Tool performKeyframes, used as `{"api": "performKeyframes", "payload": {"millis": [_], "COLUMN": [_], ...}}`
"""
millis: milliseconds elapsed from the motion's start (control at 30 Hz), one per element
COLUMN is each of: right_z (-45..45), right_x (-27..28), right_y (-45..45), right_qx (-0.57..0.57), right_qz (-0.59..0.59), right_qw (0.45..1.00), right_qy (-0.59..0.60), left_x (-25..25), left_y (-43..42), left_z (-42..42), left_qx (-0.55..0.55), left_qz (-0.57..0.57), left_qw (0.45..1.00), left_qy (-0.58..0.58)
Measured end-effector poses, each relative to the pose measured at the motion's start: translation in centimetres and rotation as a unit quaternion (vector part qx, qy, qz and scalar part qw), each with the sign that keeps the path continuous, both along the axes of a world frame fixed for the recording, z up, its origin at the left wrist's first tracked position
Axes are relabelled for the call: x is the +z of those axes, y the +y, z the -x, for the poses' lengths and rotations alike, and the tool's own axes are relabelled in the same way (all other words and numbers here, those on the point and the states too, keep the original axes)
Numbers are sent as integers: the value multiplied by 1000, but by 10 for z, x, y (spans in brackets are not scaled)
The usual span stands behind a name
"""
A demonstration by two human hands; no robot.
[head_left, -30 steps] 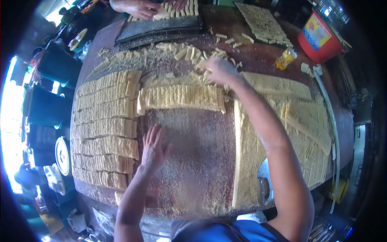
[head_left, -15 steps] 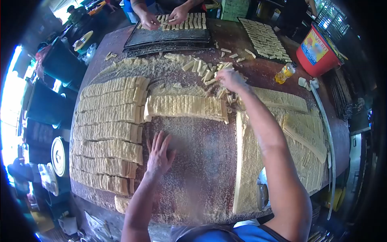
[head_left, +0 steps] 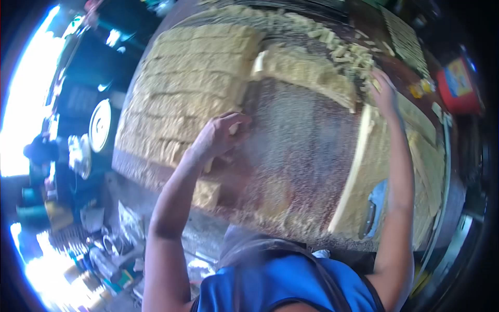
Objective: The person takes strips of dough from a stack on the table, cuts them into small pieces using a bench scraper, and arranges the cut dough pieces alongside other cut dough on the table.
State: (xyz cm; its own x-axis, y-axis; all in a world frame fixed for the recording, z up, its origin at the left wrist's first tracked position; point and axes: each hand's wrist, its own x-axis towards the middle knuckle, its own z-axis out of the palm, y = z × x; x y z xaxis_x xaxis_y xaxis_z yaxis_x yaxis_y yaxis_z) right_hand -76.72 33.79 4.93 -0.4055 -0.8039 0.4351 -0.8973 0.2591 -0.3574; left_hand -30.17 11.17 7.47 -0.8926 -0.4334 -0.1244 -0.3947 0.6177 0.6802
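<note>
My left hand (head_left: 224,134) is raised over the near left of the floured table, beside the rows of cut dough (head_left: 195,78). Its fingers curl in, and a small pale bit shows between them, too blurred to name. At the far right, my right hand (head_left: 384,92) is bent round a pale dough strip at the edge of a heap of loose strips (head_left: 356,54); motion smears its fingertips. A scored dough slab (head_left: 306,70) lies across the table between my hands. On the right, a large dough sheet (head_left: 358,171) carries a blue-bladed cutter with a dark handle (head_left: 372,213).
A tray of dough strips (head_left: 403,39) lies at the far right, near a yellow bottle (head_left: 418,89) and a red bucket (head_left: 460,86). One small dough block (head_left: 206,194) sits at the near edge. A long metal strip (head_left: 442,177) borders the right side.
The view has swung down and left. My left hand has lifted off the floured tabletop, its spread fingers now curled. My right hand stays by the heap of strips, now at its right edge.
</note>
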Motion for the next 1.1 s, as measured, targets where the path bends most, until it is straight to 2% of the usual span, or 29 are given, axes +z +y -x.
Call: {"api": "performKeyframes", "payload": {"millis": [67,133,267,333,433,467,500,533,600,700,767,833,900,933,967,1033,1100], "right_z": [-53,-97,-225,-277,-339,-349,-367,-379,-381,-369,-354,-330,-308,-301,-294,-278,-276], "right_x": [14,2,8,9,10,5,20,29,39,29,20,10,11,12,11,7,14], "right_y": [47,100,171,193,213,223,223,227,240,259,264,270,263,264,266,267,265], "right_qx": [-22,-51,-146,-180,-197,-192,-219,-234,-255,-259,-308,-341,-432,-406,-404,-321,-309], "right_qz": [-58,-89,-39,-43,9,15,25,-1,-21,-42,-106,-149,-227,-275,-280,-234,-267], "right_qw": [991,989,946,941,944,946,928,937,944,940,943,926,864,869,868,913,907], "right_qy": [-117,-108,-285,-283,-263,-259,-299,-258,-208,-220,-68,-65,-123,-67,-75,-91,-104], "left_x": [12,15,10,8,-17,-20,-23,-28,-31,-32,-41,-38,-48,-50,-53,-45,-42], "left_y": [-3,-7,27,45,44,47,49,50,56,87,116,153,185,197,206,219,217], "left_z": [-57,-94,-154,-172,-183,-184,-184,-182,-171,-139,-102,-62,-26,-12,-5,6,2], "left_qx": [-14,-75,-199,-221,-221,-209,-234,-216,-190,-187,-210,-224,-233,-246,-247,-246,-247], "left_qz": [14,16,57,151,134,137,135,129,121,144,128,108,114,119,116,102,109], "left_qw": [999,991,973,959,961,966,961,965,971,969,967,967,964,960,960,963,961], "left_qy": [-28,-109,-105,-90,-101,-70,-55,-67,-79,-68,-63,-61,-58,-55,-64,-43,-53]}}
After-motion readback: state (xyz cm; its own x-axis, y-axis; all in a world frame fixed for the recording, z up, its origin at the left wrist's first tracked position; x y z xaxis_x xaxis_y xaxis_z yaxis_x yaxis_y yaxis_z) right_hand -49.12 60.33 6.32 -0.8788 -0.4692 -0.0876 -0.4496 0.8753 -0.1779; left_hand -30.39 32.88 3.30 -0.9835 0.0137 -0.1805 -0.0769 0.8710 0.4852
